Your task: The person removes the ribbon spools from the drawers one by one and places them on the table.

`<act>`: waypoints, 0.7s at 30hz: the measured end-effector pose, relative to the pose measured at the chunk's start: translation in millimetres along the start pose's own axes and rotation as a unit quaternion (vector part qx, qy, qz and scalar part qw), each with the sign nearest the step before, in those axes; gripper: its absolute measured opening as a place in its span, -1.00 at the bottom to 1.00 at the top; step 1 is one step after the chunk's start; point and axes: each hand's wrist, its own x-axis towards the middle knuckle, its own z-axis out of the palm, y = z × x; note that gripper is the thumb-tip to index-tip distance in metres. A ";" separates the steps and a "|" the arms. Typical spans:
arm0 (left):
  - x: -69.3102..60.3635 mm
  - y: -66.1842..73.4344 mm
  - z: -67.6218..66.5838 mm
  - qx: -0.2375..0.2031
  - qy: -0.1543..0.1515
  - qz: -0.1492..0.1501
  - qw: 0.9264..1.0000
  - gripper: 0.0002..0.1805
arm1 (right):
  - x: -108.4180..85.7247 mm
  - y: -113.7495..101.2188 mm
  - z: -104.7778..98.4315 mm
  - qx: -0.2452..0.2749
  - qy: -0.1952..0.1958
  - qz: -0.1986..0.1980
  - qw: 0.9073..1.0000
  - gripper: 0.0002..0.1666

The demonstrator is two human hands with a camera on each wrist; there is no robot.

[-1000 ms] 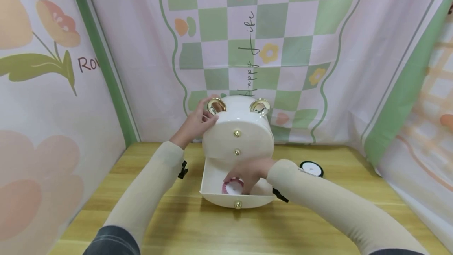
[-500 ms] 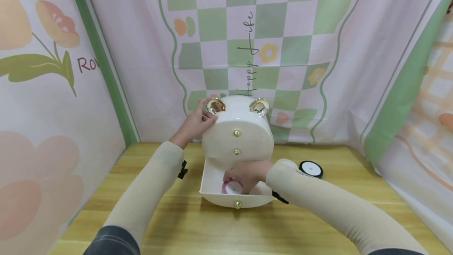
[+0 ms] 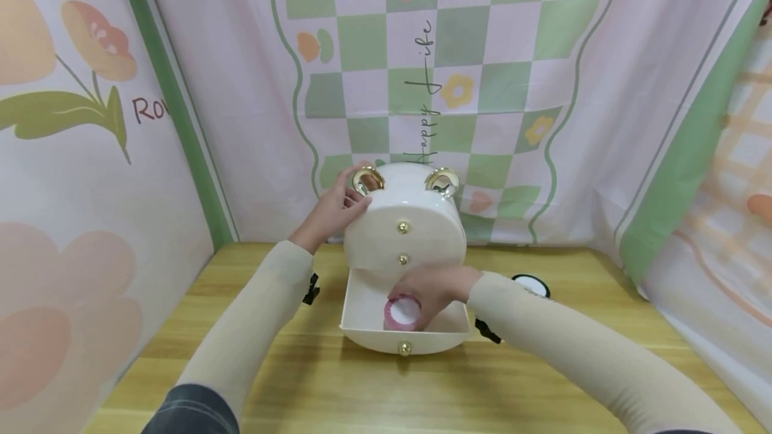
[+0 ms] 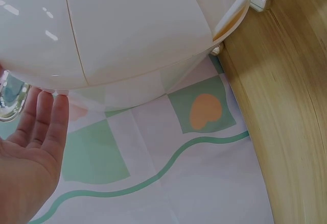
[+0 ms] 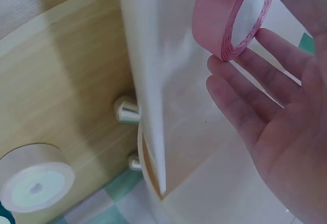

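Note:
A white storage box (image 3: 386,240) with gold ring ears and gold knobs stands on the table, its bottom drawer (image 3: 364,300) pulled out. Inside that drawer space, my right hand (image 3: 434,288) pinches a pink ribbon roll (image 3: 402,313) with a white core. The right wrist view shows this pink roll (image 5: 219,22) between thumb and fingertips, above the drawer floor. My left hand (image 3: 332,211) rests on the box's upper left side by one gold ear (image 3: 368,181). In the left wrist view, the left hand's extended fingers (image 4: 53,124) touch the box shell.
A white roll with a dark green rim (image 3: 532,284) lies on the table right of the box, partly behind the right sleeve. A pale ribbon roll (image 5: 38,180) shows in the right wrist view. A printed curtain (image 3: 494,119) hangs close behind.
My right hand now grips the pink ribbon roll and has shifted it slightly right and up, with its white face turned more toward the head camera. The left hand has stayed in place.

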 end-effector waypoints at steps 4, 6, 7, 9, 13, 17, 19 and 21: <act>-0.3 0.2 -0.4 0.001 -0.002 0.002 1.000 -0.22 | -6.8 3.6 -0.7 0.006 0.016 -0.014 1.000 -0.42; -0.2 0.1 -0.5 0.002 -0.002 0.003 1.000 -0.22 | -11.3 4.5 -2.3 0.016 0.026 -0.015 0.999 -0.42; -0.1 0.0 -0.6 0.002 -0.002 0.004 1.000 -0.22 | -13.7 5.0 -3.2 0.023 0.030 -0.012 0.999 -0.42; 0.1 -0.3 -0.8 0.004 -0.002 0.004 1.000 -0.22 | -19.5 6.0 -5.8 0.035 0.039 -0.006 0.999 -0.43; 0.5 -1.0 -0.6 0.006 -0.004 0.005 1.000 -0.21 | -33.1 10.0 -9.5 0.042 0.067 -0.002 0.997 -0.40; 0.2 -1.2 -0.7 0.006 -0.005 0.003 1.000 -0.21 | -47.9 15.8 -10.9 0.042 0.091 0.013 0.995 -0.34; 0.3 -1.4 -0.7 0.006 -0.005 0.003 1.000 -0.21 | -55.2 18.2 -11.7 0.047 0.099 0.023 0.994 -0.33; 0.3 -1.7 -0.7 0.005 -0.004 0.005 1.000 -0.21 | -62.8 20.4 -12.7 0.051 0.104 0.030 0.993 -0.34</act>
